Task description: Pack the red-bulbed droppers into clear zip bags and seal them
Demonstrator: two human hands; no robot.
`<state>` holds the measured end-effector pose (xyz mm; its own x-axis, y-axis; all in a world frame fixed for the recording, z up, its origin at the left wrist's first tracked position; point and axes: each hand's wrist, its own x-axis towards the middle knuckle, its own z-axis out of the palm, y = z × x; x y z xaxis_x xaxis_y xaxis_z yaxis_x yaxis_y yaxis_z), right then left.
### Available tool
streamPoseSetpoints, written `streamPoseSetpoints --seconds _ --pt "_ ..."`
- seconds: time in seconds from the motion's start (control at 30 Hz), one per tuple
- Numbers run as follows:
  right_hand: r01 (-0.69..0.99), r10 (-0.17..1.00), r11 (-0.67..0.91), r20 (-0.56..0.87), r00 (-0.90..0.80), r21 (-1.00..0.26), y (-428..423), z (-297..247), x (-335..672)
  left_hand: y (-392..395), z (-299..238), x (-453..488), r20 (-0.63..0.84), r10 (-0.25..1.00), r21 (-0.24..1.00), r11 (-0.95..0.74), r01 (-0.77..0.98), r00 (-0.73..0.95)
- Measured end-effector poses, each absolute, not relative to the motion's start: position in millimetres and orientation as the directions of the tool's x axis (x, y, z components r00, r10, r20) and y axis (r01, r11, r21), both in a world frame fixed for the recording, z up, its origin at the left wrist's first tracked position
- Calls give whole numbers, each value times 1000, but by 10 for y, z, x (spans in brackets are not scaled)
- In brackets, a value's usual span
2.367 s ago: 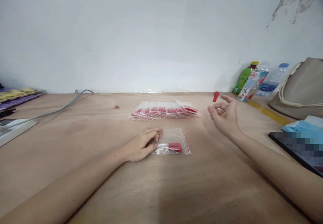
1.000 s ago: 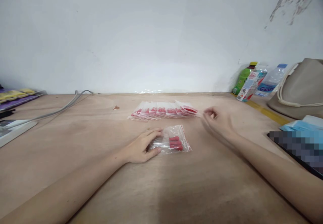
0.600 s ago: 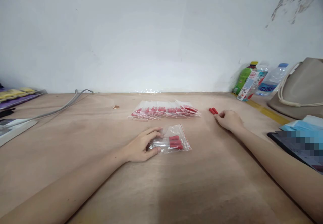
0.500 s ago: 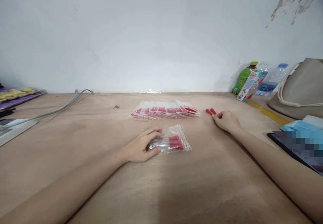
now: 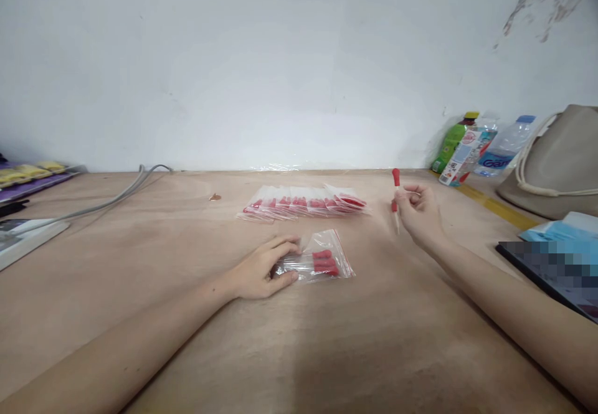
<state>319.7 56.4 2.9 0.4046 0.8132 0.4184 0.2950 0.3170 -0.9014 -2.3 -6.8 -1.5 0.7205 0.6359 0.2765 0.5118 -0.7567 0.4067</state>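
One wood-grained table point(image 5: 261, 352), both forearms point(image 5: 154, 339) cut off by the frame.
Row of overlapping, glossy packets point(image 5: 303, 203) at back, contents indistinct; left hand point(image 5: 264, 269) half-open on clear zip bag point(image 5: 329, 241), hiding stem ends inside; right hand point(image 5: 420, 213) pinches upright red-bulbed dropper point(image 5: 396, 177); second red bulb point(image 5: 394, 206) just below, hold unclear.

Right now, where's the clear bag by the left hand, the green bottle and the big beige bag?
Clear bag point(image 5: 326, 241): head view, on its bare upper plastic.
Green bottle point(image 5: 451, 147): head view, on its side.
Big beige bag point(image 5: 563, 159): head view, on its body.
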Motion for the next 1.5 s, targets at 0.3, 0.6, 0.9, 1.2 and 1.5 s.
streamPoseSetpoints --seconds 0.3,0.6,0.9,1.2,1.5 --pt "-34 966 243 238 99 -969 186 -142 2621 -79 15 -14 269 635 421 -754 504 724" --pt "-55 983 52 61 -171 -997 123 -199 2587 -78 -11 -33 264 649 403 -747 530 714" --pt "209 946 111 39 -321 -972 163 -159 2652 -67 -18 -25 255 644 394 -751 531 721" --pt "374 891 404 267 -366 -835 145 -243 2499 -56 -12 -8 253 603 350 -786 509 756" --pt "843 809 211 573 133 -495 441 12 3089 -57 -21 -18 271 614 383 -775 502 741"
